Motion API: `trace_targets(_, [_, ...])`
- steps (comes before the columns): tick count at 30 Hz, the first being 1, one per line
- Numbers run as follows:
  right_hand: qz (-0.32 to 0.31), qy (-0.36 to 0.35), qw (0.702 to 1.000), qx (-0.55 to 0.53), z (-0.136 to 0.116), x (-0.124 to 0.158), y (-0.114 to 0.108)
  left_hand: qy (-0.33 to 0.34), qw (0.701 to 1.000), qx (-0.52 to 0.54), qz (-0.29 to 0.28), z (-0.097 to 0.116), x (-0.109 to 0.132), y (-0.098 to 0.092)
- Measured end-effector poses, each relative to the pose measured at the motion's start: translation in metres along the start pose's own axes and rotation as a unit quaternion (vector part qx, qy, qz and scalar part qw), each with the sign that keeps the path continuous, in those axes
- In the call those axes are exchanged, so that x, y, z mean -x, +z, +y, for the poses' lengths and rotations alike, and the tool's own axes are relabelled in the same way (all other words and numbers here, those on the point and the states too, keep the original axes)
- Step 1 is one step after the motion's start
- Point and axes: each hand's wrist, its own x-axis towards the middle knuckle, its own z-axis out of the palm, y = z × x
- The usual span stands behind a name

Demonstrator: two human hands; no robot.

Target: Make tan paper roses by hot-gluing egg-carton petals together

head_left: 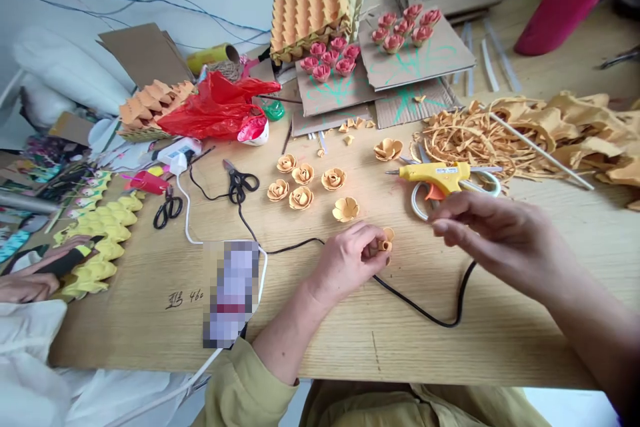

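Observation:
My left hand [350,255] pinches a small rolled orange egg-carton flower piece [385,244] above the table, its open end showing. To the right, my right hand [500,240] has thumb and forefinger drawn together; whatever may be between them is too small to make out. Just behind it lies a yellow glue gun [435,177], nozzle pointing left, over white-handled scissors [419,203]. A cupped flower [346,209] lies just beyond my left hand. Several rolled orange roses [301,198] sit farther back, with another open flower [388,149] near the glue gun.
Cardboard sheets [425,63] carry pink flowers at the back. Orange carton scraps [460,140] heap at right. Black scissors [240,181], a pixelated object [231,297] and a black cord [425,313] lie on the table. At left, another person's hand [25,285] is beside yellow carton [100,240].

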Motion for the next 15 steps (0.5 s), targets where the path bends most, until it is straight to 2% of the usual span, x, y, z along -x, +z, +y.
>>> trace_targets(3, [0.083,0.036,0.991,-0.097,0.003,-0.001,-0.014,0.006,1.0,-0.002,0.015,-0.001,0.0,0.001])
trace_targets(5, [0.131,0.031,0.98,-0.149,0.006,-0.003,-0.019,0.009,1.0,-0.003,0.021,-0.002,0.001,0.002])
trace_targets(8, [0.172,0.033,0.958,-0.226,0.004,-0.007,-0.026,0.009,1.0,0.002,0.03,-0.003,0.0,0.003])
trace_targets(11, [0.201,0.012,0.95,-0.24,-0.014,-0.009,-0.036,0.01,0.999,0.007,0.037,-0.004,0.0,0.005])
trace_targets(15, [0.24,-0.036,0.955,-0.168,-0.057,-0.004,-0.057,0.009,0.999,-0.002,0.037,-0.007,-0.001,0.006])
